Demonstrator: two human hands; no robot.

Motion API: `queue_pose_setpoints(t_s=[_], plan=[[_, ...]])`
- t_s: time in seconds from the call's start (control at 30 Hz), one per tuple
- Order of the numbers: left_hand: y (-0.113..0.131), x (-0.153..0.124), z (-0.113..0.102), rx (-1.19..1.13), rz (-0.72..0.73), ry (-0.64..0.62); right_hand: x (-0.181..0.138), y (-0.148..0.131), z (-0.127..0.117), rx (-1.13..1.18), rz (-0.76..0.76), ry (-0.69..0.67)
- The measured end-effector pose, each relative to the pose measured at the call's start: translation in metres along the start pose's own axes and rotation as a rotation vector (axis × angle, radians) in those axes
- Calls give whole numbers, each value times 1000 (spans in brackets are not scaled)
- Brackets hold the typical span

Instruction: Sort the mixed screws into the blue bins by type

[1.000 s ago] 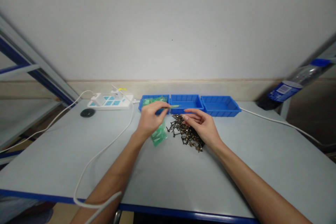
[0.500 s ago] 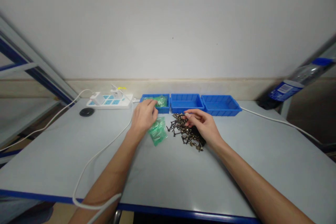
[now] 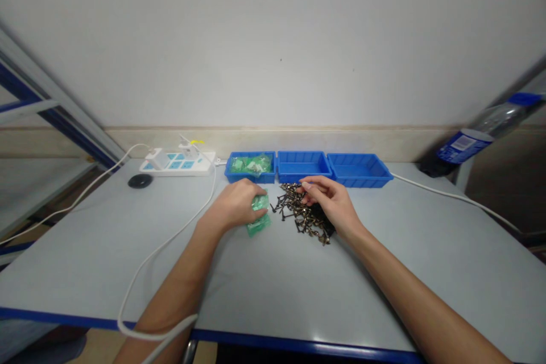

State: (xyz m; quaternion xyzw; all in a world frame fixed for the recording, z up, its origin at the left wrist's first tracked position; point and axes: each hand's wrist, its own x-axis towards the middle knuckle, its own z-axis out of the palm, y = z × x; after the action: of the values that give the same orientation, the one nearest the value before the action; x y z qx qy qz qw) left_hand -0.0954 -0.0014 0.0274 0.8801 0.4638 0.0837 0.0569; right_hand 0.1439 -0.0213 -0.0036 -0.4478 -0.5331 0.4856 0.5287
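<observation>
Thumb and fingers apart, my left hand rests over a green plastic packet on the table. The packet's left part is hidden under the hand; I see no firm grip on it. My right hand is at the far right side of a loose pile of dark and brassy screws. Its thumb and index finger are pinched together, and what is between them is too small to make out. More green packets lie in the left blue bin, just beyond my left hand.
Two more blue bins, a middle bin and a right bin, stand along the wall. A white power strip with plugs and a black disc are at left. A white cable crosses the table. A bottle leans at far right.
My left hand has come back from the left bin, towards me, onto the green packet in front of it. The bin's packets are now uncovered. My right hand has hardly moved.
</observation>
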Motion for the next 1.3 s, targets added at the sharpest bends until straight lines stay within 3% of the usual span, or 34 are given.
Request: queue_pose_setpoints(t_s=[0.13, 0.4, 1.07, 1.17, 1.3], plan=[[-2, 3, 6, -39, -29, -26, 1, 0, 0, 1, 7, 3], [10, 7, 5, 121, -96, -72, 0, 0, 1, 0, 12, -5], [25, 9, 19, 247, -190, 21, -1, -1, 0, -11, 19, -10], [26, 9, 15, 202, -214, 105, -1, -1, 0, -24, 17, -9], [25, 8, 9, 69, -246, 330, -1, 0, 0, -46, -3, 0]])
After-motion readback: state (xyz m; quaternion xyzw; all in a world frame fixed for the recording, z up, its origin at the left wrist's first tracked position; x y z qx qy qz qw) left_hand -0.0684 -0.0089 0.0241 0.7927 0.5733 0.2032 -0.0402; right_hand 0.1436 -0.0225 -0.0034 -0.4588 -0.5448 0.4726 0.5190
